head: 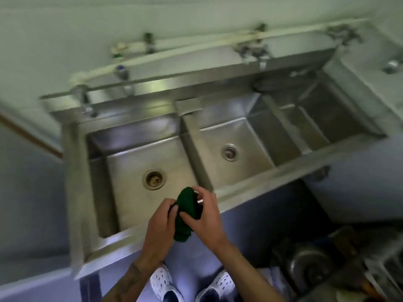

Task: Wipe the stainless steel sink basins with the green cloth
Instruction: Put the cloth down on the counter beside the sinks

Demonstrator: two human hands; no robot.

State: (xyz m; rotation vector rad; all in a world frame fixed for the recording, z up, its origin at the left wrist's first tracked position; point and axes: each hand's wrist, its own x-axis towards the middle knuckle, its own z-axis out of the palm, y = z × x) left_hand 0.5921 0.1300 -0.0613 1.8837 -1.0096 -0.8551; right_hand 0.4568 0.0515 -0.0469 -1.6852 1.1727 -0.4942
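AT THE SINK: A person stands over a 3-basin stainless steel sink (pixel 283 170) with the green cloth (pixel 185 211) bunched between both hands, just above the front rim of the left basin (pixel 126 171). The cloth has not yet touched steel.

The likeliest trouble is the cloth itself. Wadded this tightly, it would cover little steel on each pass and could miss the basin corners unless it is opened out first. Its lower tail hangs outside the front rim, over the white shoes (pixel 161 284). A slip while it is being re-folded could drop it on the floor instead of into the basin. The left drain (pixel 153 178) appears to hold some residue, and a cloth dragged across it could smear that over the basin floor.

The left hand (pixel 160 223) grips the cloth's left side with curled fingers. The right hand (pixel 205 214) pinches its upper edge with the fingertips, the thumb pressed on the front. The cloth lies between the 2 hands, its top above the knuckles. The middle basin (pixel 246 136) and right basin (pixel 316 118) lie well apart from it.
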